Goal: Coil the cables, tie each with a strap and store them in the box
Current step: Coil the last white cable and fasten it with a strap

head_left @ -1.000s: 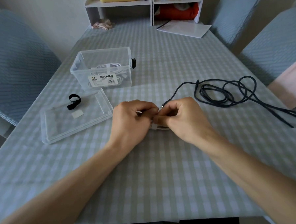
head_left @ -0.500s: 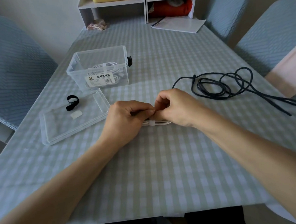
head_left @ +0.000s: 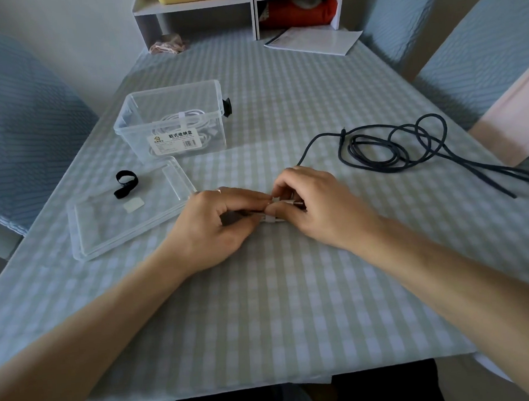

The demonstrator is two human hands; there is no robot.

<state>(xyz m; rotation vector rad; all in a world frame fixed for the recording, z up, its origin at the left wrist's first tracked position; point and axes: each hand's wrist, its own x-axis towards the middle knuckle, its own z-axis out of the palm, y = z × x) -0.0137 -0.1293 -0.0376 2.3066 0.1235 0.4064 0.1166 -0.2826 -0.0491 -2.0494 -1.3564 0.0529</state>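
Note:
Both hands meet at the table's middle over a small white coiled cable (head_left: 278, 220), mostly hidden under the fingers. My left hand (head_left: 218, 224) pinches the bundle from the left. My right hand (head_left: 318, 206) pinches a white strap (head_left: 275, 199) wrapped round it. A clear plastic box (head_left: 172, 98) stands at the back left with a tied white cable (head_left: 188, 124) inside. A loose dark cable (head_left: 401, 150) lies uncoiled at the right. A black strap (head_left: 126, 183) rests on the box's clear lid (head_left: 105, 236).
A white square pad (head_left: 134, 205) lies on the lid. A white shelf unit (head_left: 247, 5) and a sheet of paper (head_left: 313, 41) sit at the far end. Cloth-covered chairs (head_left: 23, 121) flank the checked tablecloth (head_left: 278, 307).
The hands have stayed together on the white bundle; my right fingers shifted over the strap. The camera tilted slightly, moving the scene in view.

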